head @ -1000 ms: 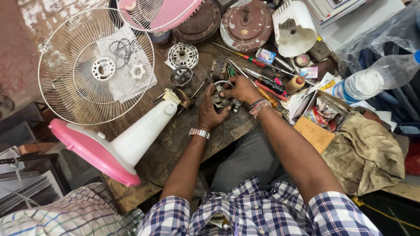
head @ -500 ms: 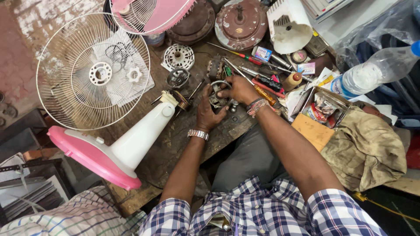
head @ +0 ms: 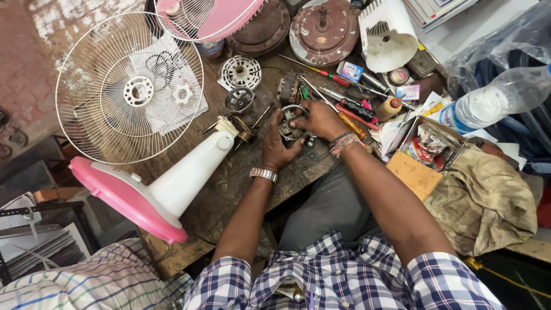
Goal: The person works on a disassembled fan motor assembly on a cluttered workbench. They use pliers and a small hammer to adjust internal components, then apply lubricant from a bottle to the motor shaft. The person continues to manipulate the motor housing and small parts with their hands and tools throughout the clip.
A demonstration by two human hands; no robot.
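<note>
At table (head: pixel 241 189) centre: left hand (head: pixel 277 144) and right hand (head: pixel 322 119) close together, both clamped on small metal motor part (head: pixel 290 131); toppled pink-based fan stand (head: pixel 172 189) at eight o'clock. Screwdrivers (head: pixel 344 115) at two o'clock; white wire fan guard (head: pixel 129 89) at ten.

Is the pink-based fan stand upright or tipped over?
Tipped. The fan stand lies on its side on the workbench, pink base edge-on toward the camera, white neck pointing toward both hands.

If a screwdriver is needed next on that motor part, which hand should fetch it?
Probably the right hand: the screwdrivers lie just beside it on the workbench. The left hand cups the motor part from the near side, farther from them, and could steady it.
</note>
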